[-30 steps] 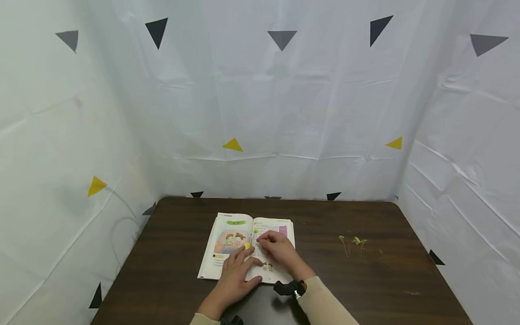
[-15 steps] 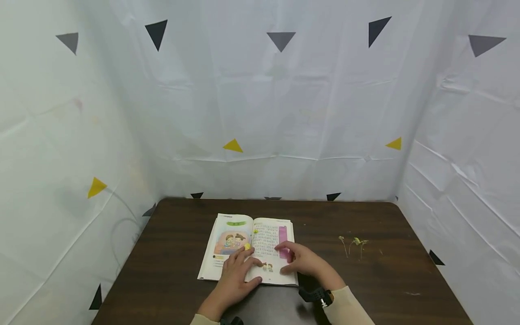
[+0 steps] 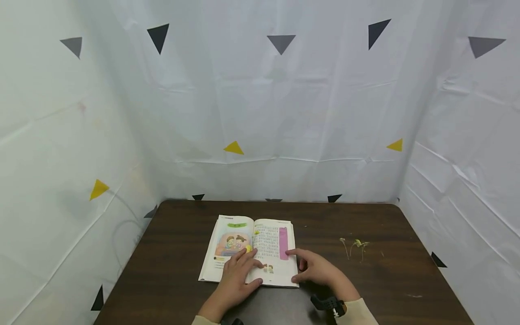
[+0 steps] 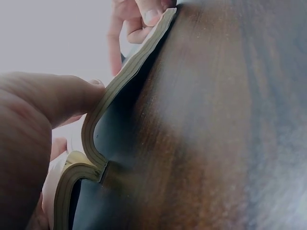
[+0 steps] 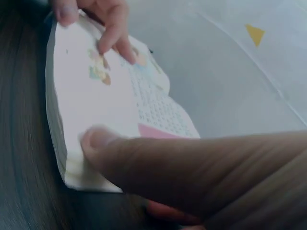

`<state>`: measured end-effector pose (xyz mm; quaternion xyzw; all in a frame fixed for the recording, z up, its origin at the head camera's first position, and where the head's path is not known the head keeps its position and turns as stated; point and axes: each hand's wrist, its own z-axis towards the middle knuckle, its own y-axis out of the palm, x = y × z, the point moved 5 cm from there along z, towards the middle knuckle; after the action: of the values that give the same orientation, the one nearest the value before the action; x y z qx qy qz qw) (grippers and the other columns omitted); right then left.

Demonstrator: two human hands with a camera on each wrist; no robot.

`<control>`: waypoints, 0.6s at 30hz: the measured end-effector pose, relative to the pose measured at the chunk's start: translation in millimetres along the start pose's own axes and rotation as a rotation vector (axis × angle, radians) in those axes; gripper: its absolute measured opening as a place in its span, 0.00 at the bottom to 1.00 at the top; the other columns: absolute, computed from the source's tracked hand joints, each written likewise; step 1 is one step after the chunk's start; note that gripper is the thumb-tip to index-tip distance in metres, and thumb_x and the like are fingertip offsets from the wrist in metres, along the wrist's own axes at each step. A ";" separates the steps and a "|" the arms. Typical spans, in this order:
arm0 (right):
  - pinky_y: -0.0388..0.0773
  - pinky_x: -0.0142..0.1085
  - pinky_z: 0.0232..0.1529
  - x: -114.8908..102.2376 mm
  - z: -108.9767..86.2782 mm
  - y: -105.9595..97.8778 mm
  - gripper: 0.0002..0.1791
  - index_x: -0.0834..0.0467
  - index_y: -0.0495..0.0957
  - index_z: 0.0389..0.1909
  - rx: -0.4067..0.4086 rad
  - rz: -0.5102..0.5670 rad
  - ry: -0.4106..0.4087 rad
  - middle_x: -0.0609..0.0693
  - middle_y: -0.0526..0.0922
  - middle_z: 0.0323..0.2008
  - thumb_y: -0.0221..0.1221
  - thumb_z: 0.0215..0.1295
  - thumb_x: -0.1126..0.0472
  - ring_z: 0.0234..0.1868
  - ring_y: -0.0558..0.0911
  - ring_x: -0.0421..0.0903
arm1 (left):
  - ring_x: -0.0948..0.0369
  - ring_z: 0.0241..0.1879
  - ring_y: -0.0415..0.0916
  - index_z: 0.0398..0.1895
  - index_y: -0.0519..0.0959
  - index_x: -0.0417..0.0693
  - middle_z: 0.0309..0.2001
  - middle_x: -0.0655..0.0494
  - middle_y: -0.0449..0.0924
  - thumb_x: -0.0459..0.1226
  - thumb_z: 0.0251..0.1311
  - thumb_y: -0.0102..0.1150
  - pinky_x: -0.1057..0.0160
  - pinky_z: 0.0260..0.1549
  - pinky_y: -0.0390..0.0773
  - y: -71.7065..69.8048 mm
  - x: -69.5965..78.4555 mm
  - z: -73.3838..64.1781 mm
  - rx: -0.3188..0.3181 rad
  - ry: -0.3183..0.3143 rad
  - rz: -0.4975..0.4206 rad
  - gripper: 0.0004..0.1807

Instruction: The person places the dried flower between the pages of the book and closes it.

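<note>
1. There's the textbook point(image 3: 282, 274), lying open on the dark wood-grain table point(image 3: 178, 253), right in front of you, its lower edge towards you.
2. Your left hand point(image 3: 237, 276) rests over the lower gutter, fingers extended and spread, gripping nothing; the thumb touches the bottom edge of the right-hand page.
3. Your right hand point(image 3: 318, 271) is at that page's outer edge, thumb and index finger set wide apart: the index touches beside the magenta strip point(image 3: 283, 239), the thumb rests on the lower corner.
4. Look at the pages: a cartoon of two children point(image 3: 232, 243) fills the middle of the left one, rows of small print point(image 3: 266, 241) run down the right.
5. Off to your right, thin-stemmed sprigs point(image 3: 358, 243) lie on the table, well apart from the book.
6. You wear cream sleeves point(image 3: 357, 312) and a black wrist device point(image 3: 322, 303); beyond the table hangs white sheeting point(image 3: 284, 113) patterned with triangles.
</note>
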<state>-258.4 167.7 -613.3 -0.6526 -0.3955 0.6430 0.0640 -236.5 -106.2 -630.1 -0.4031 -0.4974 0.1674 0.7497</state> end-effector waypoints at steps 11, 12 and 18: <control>0.70 0.37 0.31 3.1 1.9 3.8 0.42 0.48 0.79 0.73 0.063 -0.018 0.007 0.52 0.75 0.36 0.83 0.56 0.56 0.33 0.72 0.48 | 0.44 0.85 0.54 0.56 0.81 0.71 0.83 0.59 0.68 0.51 0.69 0.72 0.26 0.74 0.55 -2.7 -3.4 4.5 -0.009 -0.006 -0.005 0.15; 0.70 0.37 0.31 3.1 1.7 3.8 0.42 0.48 0.79 0.73 0.067 -0.017 0.008 0.52 0.75 0.35 0.83 0.56 0.56 0.33 0.72 0.48 | 0.44 0.85 0.54 0.56 0.81 0.71 0.83 0.59 0.68 0.52 0.69 0.72 0.26 0.74 0.55 -2.3 -3.7 4.4 -0.010 -0.007 -0.007 0.15; 0.71 0.37 0.30 4.0 -0.1 6.5 0.40 0.49 0.81 0.71 0.098 -0.048 0.019 0.51 0.76 0.35 0.83 0.56 0.54 0.32 0.74 0.47 | 0.44 0.85 0.54 0.56 0.81 0.71 0.83 0.60 0.68 0.52 0.68 0.72 0.26 0.73 0.56 1.4 -4.5 1.8 -0.012 -0.009 -0.011 0.16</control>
<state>-256.0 165.7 -620.3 -0.6452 -0.3782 0.6538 0.1150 -239.9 -107.4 -633.6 -0.4040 -0.5041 0.1623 0.7459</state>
